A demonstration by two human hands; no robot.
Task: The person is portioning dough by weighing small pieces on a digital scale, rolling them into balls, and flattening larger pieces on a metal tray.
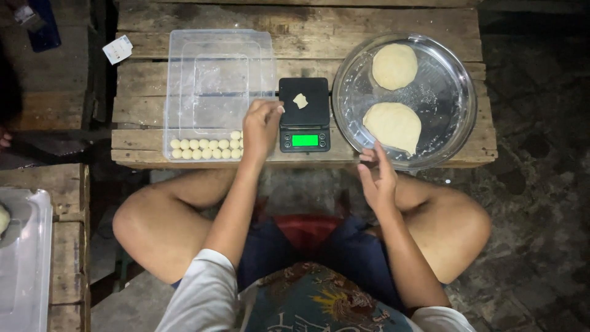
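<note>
Dough scrap on scale, fingertip contents unclear

Rough wooden table, glossy metal tray, clear plastic tub

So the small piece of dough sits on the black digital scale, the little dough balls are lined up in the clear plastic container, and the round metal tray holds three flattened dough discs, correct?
Not quite: the head view shows the round metal tray holding two flattened dough discs, not three. The rest stands: the small piece of dough sits on the black digital scale, and the little dough balls are lined up in the clear plastic container.
</note>
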